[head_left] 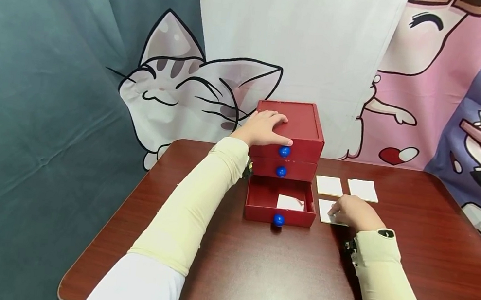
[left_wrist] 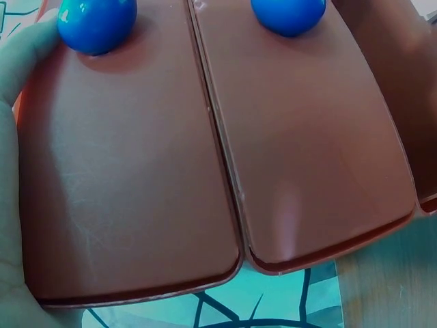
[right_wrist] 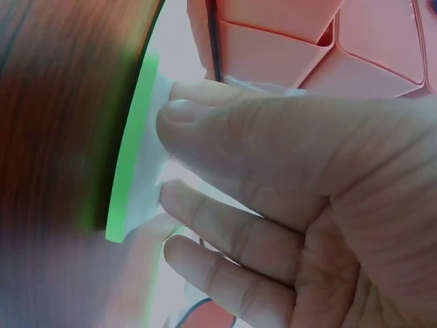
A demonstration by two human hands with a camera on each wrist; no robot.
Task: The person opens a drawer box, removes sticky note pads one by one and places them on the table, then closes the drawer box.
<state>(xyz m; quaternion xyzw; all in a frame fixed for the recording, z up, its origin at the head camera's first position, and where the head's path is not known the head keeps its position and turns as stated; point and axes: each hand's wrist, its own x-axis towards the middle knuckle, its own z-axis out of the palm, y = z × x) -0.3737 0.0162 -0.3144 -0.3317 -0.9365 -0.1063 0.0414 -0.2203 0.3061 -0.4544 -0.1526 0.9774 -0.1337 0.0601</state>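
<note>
A red drawer box stands near the back of the table. My left hand rests over its top left part, the thumb by the upper blue knob. The bottom drawer is pulled out, with a white paper piece marked in red inside; the two upper drawers are closed. To the right, my right hand touches the top of a white square pad. In the right wrist view the pad's edge is bright green, thumb and fingertips against its white face. Any sheet between them cannot be made out.
Two more white square pads, a left one and a right one, lie behind the touched pad. Brown wood tabletop extends around the box. A cartoon-printed cloth hangs directly behind the table.
</note>
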